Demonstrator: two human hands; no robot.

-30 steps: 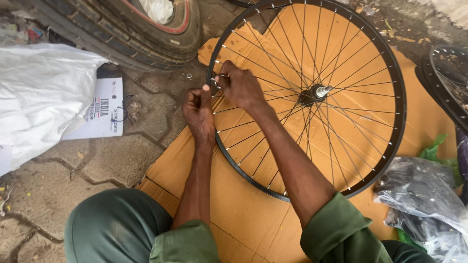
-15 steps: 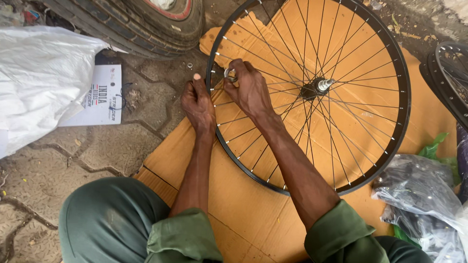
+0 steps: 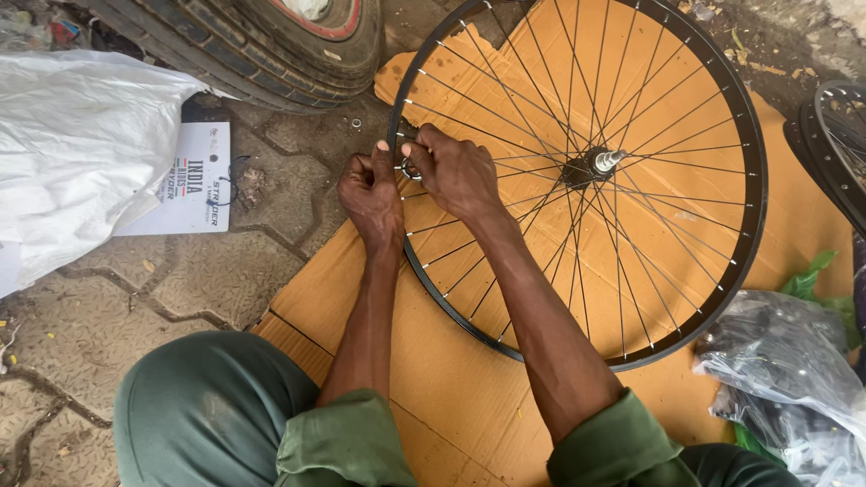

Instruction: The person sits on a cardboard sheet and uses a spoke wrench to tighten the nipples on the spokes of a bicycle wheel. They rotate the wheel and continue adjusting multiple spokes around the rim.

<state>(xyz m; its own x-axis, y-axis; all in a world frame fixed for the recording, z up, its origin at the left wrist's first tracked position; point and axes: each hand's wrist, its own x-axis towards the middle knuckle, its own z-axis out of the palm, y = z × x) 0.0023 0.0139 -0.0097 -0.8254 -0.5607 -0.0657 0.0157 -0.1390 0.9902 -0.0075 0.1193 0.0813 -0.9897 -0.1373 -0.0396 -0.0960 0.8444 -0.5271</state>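
A black spoked bicycle wheel (image 3: 754, 225) lies flat on a sheet of orange-brown cardboard (image 3: 433, 379), its hub (image 3: 591, 165) near the middle. My left hand (image 3: 372, 194) grips the rim at the wheel's left side. Just inside the rim, my right hand (image 3: 456, 171) pinches a small metal tool (image 3: 410, 168) against a spoke end. The tool is mostly hidden by the fingers. Both hands almost touch each other. My green sleeves and knee fill the bottom of the view.
A large rubber tyre (image 3: 262, 45) lies at the top left. A white sack (image 3: 72, 153) and a white printed card (image 3: 185, 185) rest on the paving at left. Plastic bags of dark parts (image 3: 785, 379) sit at bottom right; another wheel (image 3: 839, 153) shows at the right edge.
Both hands stay at the rim's left side; the rim has shifted slightly under them as the right hand works the tool. The view has drifted a little.
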